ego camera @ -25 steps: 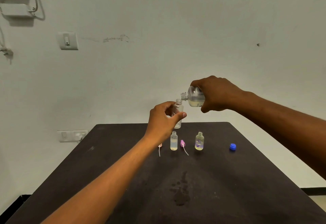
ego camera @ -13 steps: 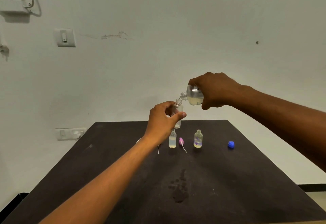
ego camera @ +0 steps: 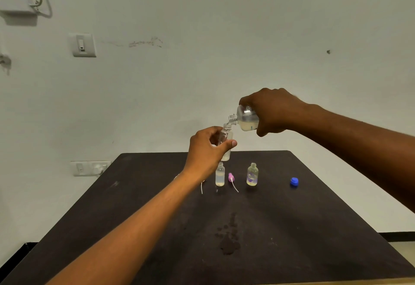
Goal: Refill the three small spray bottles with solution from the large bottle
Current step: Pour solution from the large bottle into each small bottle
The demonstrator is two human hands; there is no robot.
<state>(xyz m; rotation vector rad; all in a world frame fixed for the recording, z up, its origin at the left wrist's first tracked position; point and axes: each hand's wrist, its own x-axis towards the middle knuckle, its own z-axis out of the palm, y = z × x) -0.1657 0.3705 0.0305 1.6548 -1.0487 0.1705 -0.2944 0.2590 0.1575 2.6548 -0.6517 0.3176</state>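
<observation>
My left hand point(ego camera: 207, 151) grips a small clear spray bottle point(ego camera: 226, 141) upright, above the far part of the dark table point(ego camera: 314, 228). My right hand point(ego camera: 272, 110) holds the large bottle point(ego camera: 246, 119) tilted down to the left, its open neck at the small bottle's mouth; pale yellowish liquid lies in its lower side. Two more small uncapped bottles stand on the table: one point(ego camera: 219, 174) just below my left hand, another point(ego camera: 252, 174) with a purple tint to its right. A pink spray head point(ego camera: 231, 178) with a white tube lies between them.
A blue cap point(ego camera: 294, 182) lies on the table's right. A wet spill patch point(ego camera: 229, 237) marks the middle of the tabletop. Another white tube point(ego camera: 201, 187) shows beside my left wrist. A pale wall with switch plates point(ego camera: 83, 44) stands behind the table.
The large bottle has tipped further down, and its neck has come to the small bottle's mouth. My left hand has stayed nearly where it was.
</observation>
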